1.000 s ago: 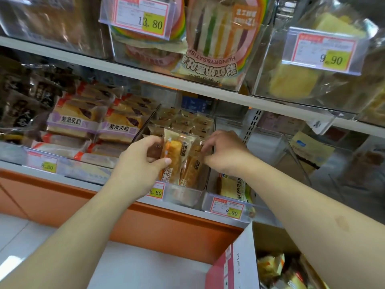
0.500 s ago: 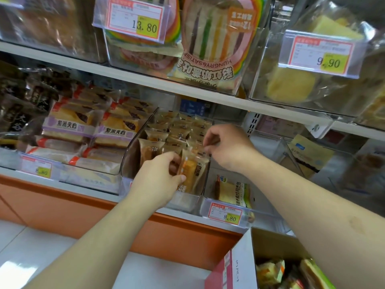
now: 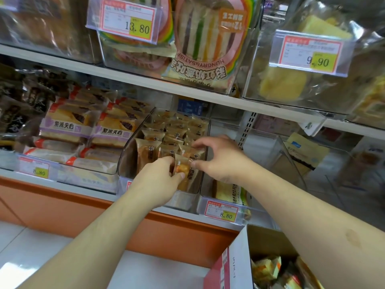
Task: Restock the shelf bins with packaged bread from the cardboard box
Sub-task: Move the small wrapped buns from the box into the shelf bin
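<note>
Both grips pinch one bread packet (image 3: 184,174), my left hand (image 3: 158,180) low, right hand (image 3: 218,157) at its top, upright at the clear bin's (image 3: 127,151) front.

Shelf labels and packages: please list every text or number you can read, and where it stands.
"13.80": price tag, upper shelf.
"9.90": price tag, upper right bin.
"8.80": price tag, below the toast bin.
"8.80": price tag, lower left.
"HUNGRY&SATISF", upside down: rainbow sandwich bag.
"紫米夹心": purple-banded bread packs.
Small print on tags: blurred.

Both arms extended; left hand (image 3: 158,180) and right hand (image 3: 218,159) pinching.
</note>
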